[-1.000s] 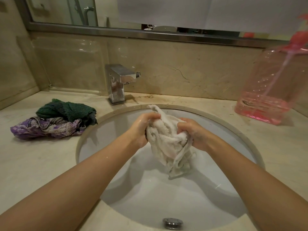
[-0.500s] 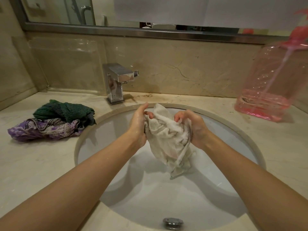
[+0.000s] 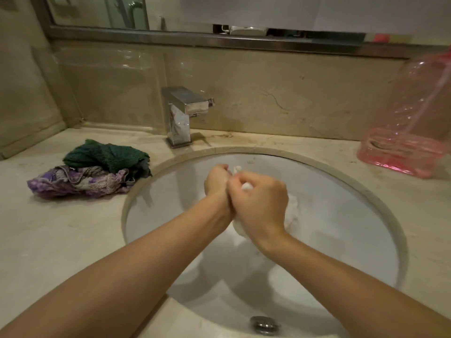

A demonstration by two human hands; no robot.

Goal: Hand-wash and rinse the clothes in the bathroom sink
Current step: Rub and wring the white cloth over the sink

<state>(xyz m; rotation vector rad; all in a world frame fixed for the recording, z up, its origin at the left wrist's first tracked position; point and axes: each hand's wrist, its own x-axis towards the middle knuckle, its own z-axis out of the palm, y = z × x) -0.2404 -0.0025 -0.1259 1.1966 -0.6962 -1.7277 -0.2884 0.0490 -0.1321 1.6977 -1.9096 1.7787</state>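
right hand: I have it curled tight round the white cloth, knuckles up, over the middle of the sink
left hand: closed on the upper end of the same cloth, pressed against my right; a small white tip pokes out between thumbs
cloth: bunched between both fists, mostly hidden; a wad shows under and to the right of my right hand, hanging inside the bowl, looks clear of the bottom but can't be sure
step: I read this as rubbing or wringing the cloth fist against fist, can't tell which
sink: white bowl, no standing water that I can see, drain at the near edge
tap: chrome, behind the bowl, no stream visible
pile: green piece on top of a purple patterned one, on the counter left of the sink, well apart from my hands, untouched
jug: pink, clear, far right on the counter, a little pink liquid at the bottom
done: white cloth is in hand and being worked; can't see suds, so can't say if soaped or rinsed
left: finish and rinse this one, then the two pieces in the pile; I judge the task well short of half
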